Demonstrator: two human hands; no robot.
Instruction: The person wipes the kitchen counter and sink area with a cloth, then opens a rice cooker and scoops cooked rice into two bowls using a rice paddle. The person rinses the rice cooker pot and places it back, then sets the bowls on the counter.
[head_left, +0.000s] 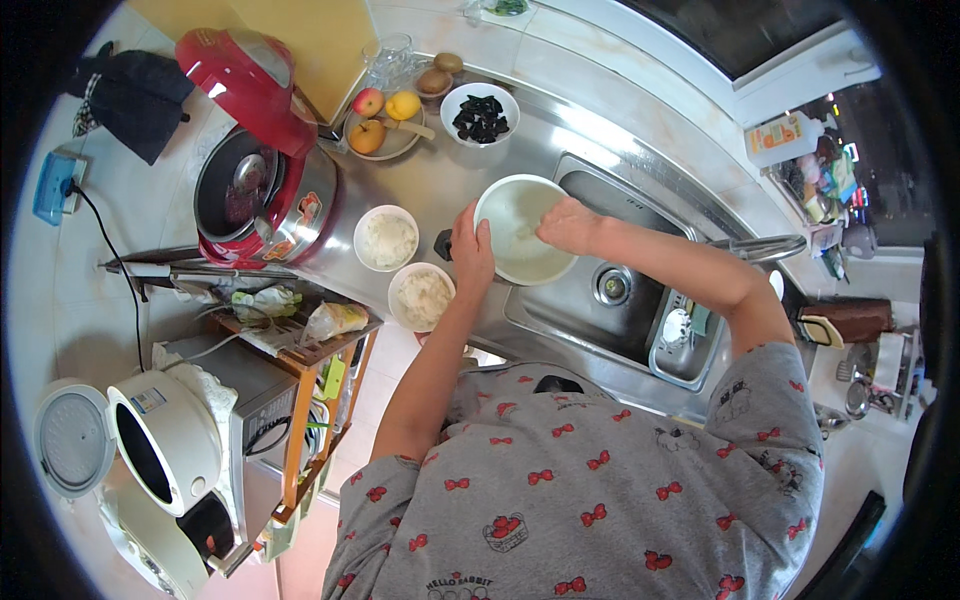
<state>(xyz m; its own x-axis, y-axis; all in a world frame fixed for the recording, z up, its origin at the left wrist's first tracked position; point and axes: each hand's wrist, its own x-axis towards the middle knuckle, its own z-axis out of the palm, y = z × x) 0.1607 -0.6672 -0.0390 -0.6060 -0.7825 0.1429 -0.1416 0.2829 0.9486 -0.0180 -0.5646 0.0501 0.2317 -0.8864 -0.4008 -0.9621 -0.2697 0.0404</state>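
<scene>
A deep pot with a pale, white-rimmed inside (517, 259) stands at the left edge of the sink, tilted slightly. My left hand (474, 255) grips its left rim, thumb over the edge, with a black handle (442, 244) just beside it. Inside the pot, my right hand (570, 226) reaches down with curled fingers; whether something is in them is hidden. To the left of my left hand sit two white bowls of cooked rice, an upper rice bowl (386, 238) and a lower rice bowl (422, 297) partly behind my forearm.
A steel sink (570, 319) with a faucet (765, 246) lies to the right. Behind are a bowl of black pieces (481, 116), a fruit plate (386, 154) with a knife (409, 129), and kiwifruit (435, 81). An open red cooker (300, 202) stands left; a white rice cooker (187, 442) is lower left.
</scene>
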